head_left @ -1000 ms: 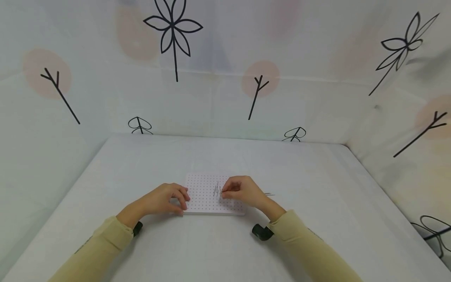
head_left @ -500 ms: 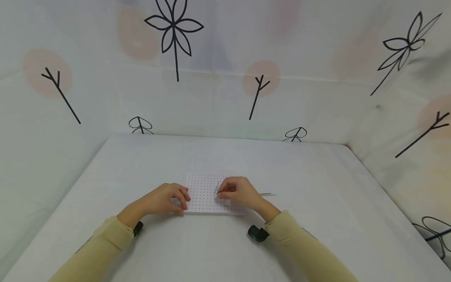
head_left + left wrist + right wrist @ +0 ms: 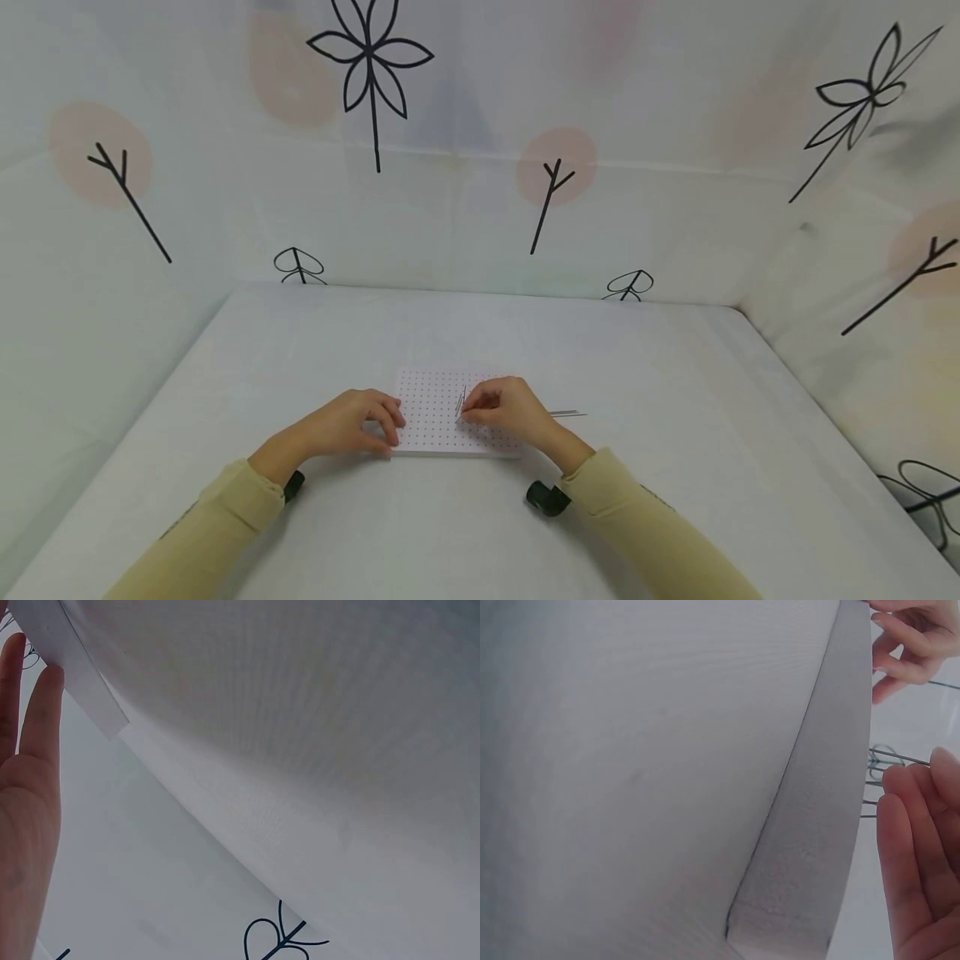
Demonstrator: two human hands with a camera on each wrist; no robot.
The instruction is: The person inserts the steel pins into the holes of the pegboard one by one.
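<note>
A white pegboard [image 3: 427,408] with a grid of small holes lies flat on the table. Fingertips of my left hand [image 3: 352,423] rest along its left edge, and the thumb is at the near left corner. Over the board's right part, my right hand [image 3: 510,407] pinches a thin metal pin [image 3: 904,757] between thumb and index finger. The pin's lower end meets the board's face, among several similar pins [image 3: 460,403] standing in the holes. In the right wrist view the board's thick side [image 3: 810,787] hides the holes.
A couple more thin pins [image 3: 567,413] lie on the table just right of the board, partly behind my right wrist. White cloth [image 3: 637,367] covers the table. Printed fabric walls [image 3: 450,217] stand at the back and sides.
My right hand has shifted slightly left over the board with its pin, then stayed almost still in the last half second. My left hand has kept its place.
</note>
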